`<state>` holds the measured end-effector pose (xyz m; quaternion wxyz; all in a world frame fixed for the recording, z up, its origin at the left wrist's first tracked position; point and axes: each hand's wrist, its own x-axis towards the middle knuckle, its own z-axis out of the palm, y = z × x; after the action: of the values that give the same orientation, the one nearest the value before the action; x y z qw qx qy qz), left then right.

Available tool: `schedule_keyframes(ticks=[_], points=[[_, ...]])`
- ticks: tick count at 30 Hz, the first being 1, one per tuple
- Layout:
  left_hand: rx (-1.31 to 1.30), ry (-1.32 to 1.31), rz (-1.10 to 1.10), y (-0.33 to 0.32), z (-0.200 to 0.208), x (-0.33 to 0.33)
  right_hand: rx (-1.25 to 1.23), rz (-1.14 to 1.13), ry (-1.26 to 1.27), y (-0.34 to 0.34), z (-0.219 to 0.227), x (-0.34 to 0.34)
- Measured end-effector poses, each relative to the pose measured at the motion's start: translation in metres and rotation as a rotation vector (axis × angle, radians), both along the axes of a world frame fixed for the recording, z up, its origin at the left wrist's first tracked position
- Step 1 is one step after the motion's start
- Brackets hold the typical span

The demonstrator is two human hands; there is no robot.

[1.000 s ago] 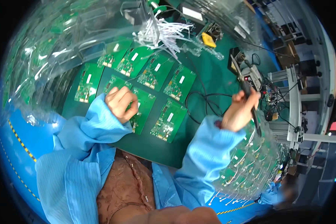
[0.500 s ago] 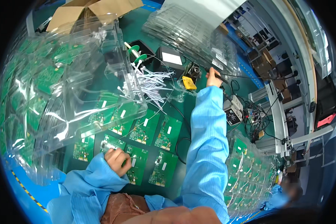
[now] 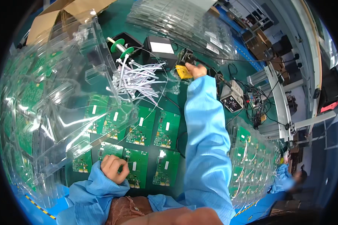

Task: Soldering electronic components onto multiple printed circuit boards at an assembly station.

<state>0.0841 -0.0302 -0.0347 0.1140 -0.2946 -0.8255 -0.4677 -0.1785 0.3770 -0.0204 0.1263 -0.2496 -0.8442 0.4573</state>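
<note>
Firstly, left hand (image 3: 114, 168): resting over the lower row of boards, fingers curling closed toward the thumb; whether they are pinching the solder wire (image 3: 163, 92) is not showing clearly.

Item, right hand (image 3: 198, 70): lying at the far side of the tabletop (image 3: 118, 24), fingertips meeting or nearly meeting the yellow sponge (image 3: 183, 72) beside the soldering-iron stand (image 3: 186, 56). Fingers are bending; whether they are gripping anything cannot be told.

Item, green circuit boards (image 3: 166, 167): lying flat in two rows before the person, some showing through clear plastic trays (image 3: 64, 108) at left.

Item, white cables (image 3: 139, 78): lying in a loose heap beyond the boards, the green-flanged spool (image 3: 129, 51) standing just behind.

Item, soldering station (image 3: 233, 99): sitting to the right of the blue sleeve (image 3: 206, 131).

Step in hand, by judgement: the right hand is attending to the iron's stand, while the left is waiting by the boards. The next move is probably calling for a sure hold on any iron handle, fingers keeping off the hot end, and its cord staying clear of the cables.
</note>
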Motion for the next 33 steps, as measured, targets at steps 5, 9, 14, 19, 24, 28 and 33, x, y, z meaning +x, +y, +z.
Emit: schedule_keyframes(ticks=[5, 9, 14, 19, 24, 28, 33], points=[[0.01, 0.011, 0.074, -0.009, 0.002, 0.017, -0.579, 0.855, -0.087, -0.029, 0.093, 0.125], [0.002, 0.012, 0.004, -0.011, 0.011, 0.014, -0.997, 0.212, 0.114, 0.098, 0.076, 0.157], [-0.032, -0.009, 0.018, -0.009, 0.006, 0.015, -0.602, -0.524, 0.264, 0.112, 0.02, 0.12], [-0.02, -0.003, 0.025, -0.005, 0.002, 0.012, -0.685, -0.242, 0.13, 0.198, -0.017, 0.1], [0.044, -0.036, 0.056, -0.005, -0.01, 0.01, -0.701, -0.335, 0.21, 0.141, 0.001, 0.061], [0.115, -0.105, 0.004, -0.005, -0.006, 0.012, -0.736, -0.323, 0.193, 0.159, -0.01, 0.042], [0.148, -0.098, -0.04, -0.007, 0.0, 0.014, 0.19, -0.23, -0.03, 0.253, 0.004, 0.076]])
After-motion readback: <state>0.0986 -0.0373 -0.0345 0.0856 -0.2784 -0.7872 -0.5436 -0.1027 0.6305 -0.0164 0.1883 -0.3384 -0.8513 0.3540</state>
